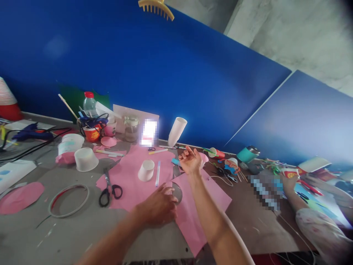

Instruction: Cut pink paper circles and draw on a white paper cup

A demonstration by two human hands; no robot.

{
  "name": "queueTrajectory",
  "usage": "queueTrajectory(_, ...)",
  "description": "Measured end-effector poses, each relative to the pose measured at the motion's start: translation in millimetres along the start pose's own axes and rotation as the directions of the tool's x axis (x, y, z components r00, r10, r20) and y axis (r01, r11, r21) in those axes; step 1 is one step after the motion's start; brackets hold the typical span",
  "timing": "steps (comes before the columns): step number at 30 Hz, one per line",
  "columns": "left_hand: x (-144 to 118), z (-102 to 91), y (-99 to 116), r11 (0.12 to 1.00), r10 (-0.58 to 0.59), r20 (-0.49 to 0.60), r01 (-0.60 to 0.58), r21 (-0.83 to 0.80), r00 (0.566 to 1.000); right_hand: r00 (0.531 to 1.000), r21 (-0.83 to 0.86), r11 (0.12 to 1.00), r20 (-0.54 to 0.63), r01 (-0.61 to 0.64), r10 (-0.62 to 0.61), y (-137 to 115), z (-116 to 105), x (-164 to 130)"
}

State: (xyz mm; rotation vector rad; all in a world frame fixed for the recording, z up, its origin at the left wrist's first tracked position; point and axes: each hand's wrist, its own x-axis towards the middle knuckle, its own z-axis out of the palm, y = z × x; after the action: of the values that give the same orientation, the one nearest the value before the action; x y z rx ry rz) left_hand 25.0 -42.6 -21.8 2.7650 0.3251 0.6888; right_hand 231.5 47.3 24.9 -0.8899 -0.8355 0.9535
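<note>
My left hand (161, 206) is just over the edge of a pink paper sheet (135, 165), its fingers loosely bent and apart, with nothing seen in them. Beside its fingertips a second pink sheet (190, 217) has a rounded cut-out. My right hand (191, 160) is raised over the far side of the sheets, palm up and fingers half curled, open with no object in it. A white paper cup (146, 170) stands upside down on the pink paper, and a pale pen (157, 173) lies right of it. Black-handled scissors (109, 187) lie to the left.
A tape roll (68, 200), white cups (86, 159) and a pink paper circle (22, 197) lie at the left. A glass jar (131, 129) and a tall white cylinder (177, 131) stand by the blue partition. At the right, another person's hand (288, 182) is near a red cup (291, 173).
</note>
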Motion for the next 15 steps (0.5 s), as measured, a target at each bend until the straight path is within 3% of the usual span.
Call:
queueTrajectory(5, 0, -8.1, -2, 0.995, -0.08, -0.062, 0.076, -0.067, 0.995, 1.0, -0.168, 0.986, 0.0, 0.001, -0.001, -9, -11, 5)
queueTrajectory(9, 4, -14.9, -5, 0.992, -0.091, -0.233, 0.068, -0.106, 0.968, 1.0, -0.399, 0.917, 0.008, 0.017, -0.015, 6, -16, 1)
queueTrajectory(12, 4, -19.4, -8, 0.991, -0.137, -0.456, 0.118, -0.07, 0.879, 0.998, -0.591, 0.804, 0.056, 0.067, -0.041, 23, -9, -1)
queueTrajectory(15, -1, -23.3, -14, 0.982, -0.13, -0.689, 0.191, 0.013, 0.713, 0.985, -0.746, 0.645, 0.16, 0.167, -0.069, 35, 4, 4)
